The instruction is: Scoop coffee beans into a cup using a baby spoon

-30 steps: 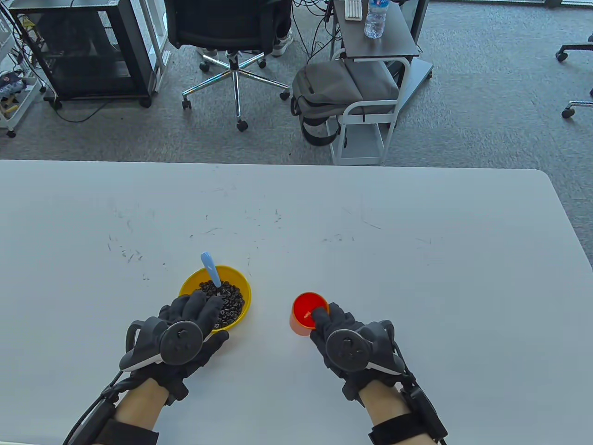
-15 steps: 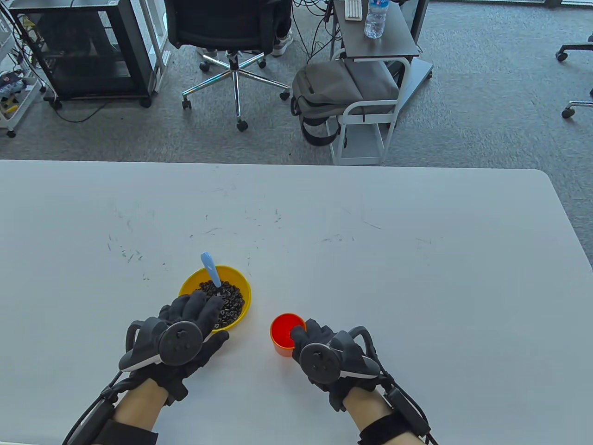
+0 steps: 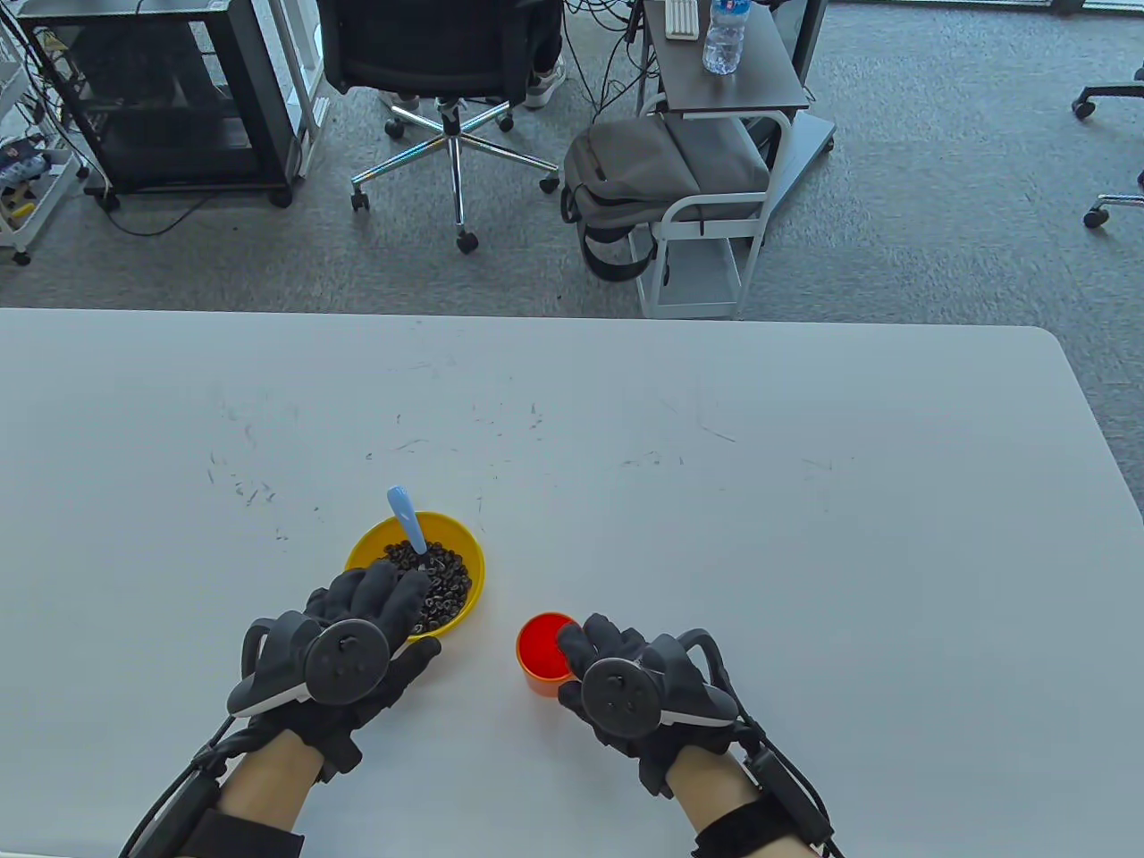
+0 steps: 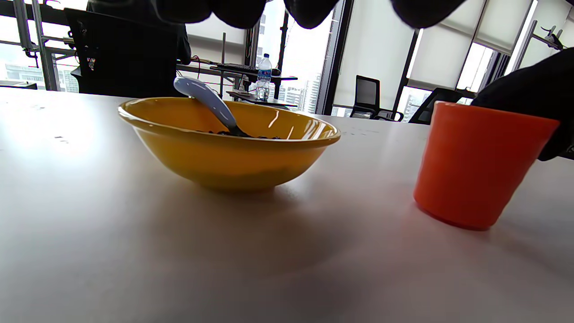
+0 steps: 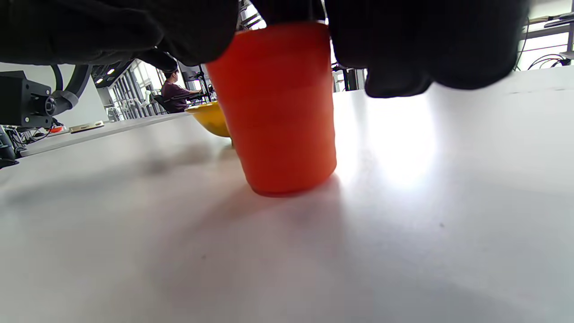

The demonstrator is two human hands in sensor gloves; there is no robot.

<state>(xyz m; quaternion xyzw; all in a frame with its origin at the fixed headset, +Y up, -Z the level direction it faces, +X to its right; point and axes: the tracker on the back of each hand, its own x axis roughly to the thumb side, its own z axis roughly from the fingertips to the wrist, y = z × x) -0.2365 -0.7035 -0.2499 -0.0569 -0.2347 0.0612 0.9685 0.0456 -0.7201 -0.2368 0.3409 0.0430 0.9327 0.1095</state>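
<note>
A yellow bowl (image 3: 472,559) of coffee beans (image 3: 444,581) stands on the white table, with a light blue baby spoon (image 3: 407,520) leaning in it, handle over the far rim. My left hand (image 3: 380,612) lies over the bowl's near rim with fingers stretched out; in the left wrist view its fingertips (image 4: 237,6) hang above the bowl (image 4: 224,157) and spoon (image 4: 206,98), touching neither. My right hand (image 3: 617,666) grips the orange cup (image 3: 538,651) at its rim, right of the bowl. The cup stands upright on the table (image 5: 278,112).
The table's far half and right side hold nothing but scuff marks (image 3: 527,420). Beyond the far edge are an office chair (image 3: 447,54), a grey backpack (image 3: 643,170) and a small cart (image 3: 715,223) on the carpet.
My right hand has moved the orange cup left and nearer to me, closer to the bowl. My left hand, the bowl and the spoon have not moved.
</note>
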